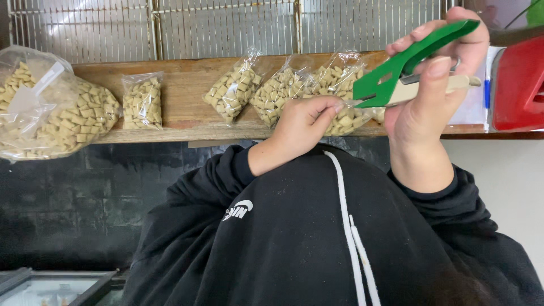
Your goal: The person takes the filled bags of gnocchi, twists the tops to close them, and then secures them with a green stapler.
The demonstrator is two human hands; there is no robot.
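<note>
The right hand [436,79] is gripping a green plastic hand tool [405,62] with a cream-coloured lower arm, fingers wrapped over its top and thumb pressing its side. The left hand [303,122] is pinching at the tool's forked front end, fingertips closed together there; what it is nipping is too small to tell. Both hands are working just in front of a wooden shelf [181,90], where several small clear bags of pale cubed snacks [283,90] are lying in a row, one small bag [141,102] sitting apart. A large clear bag [51,113] of the same cubes with a white scoop [34,93] inside is bulging at the shelf's far end. A red container [518,85] is standing beside the right hand, and a wire grille [226,25] is running behind the shelf.
</note>
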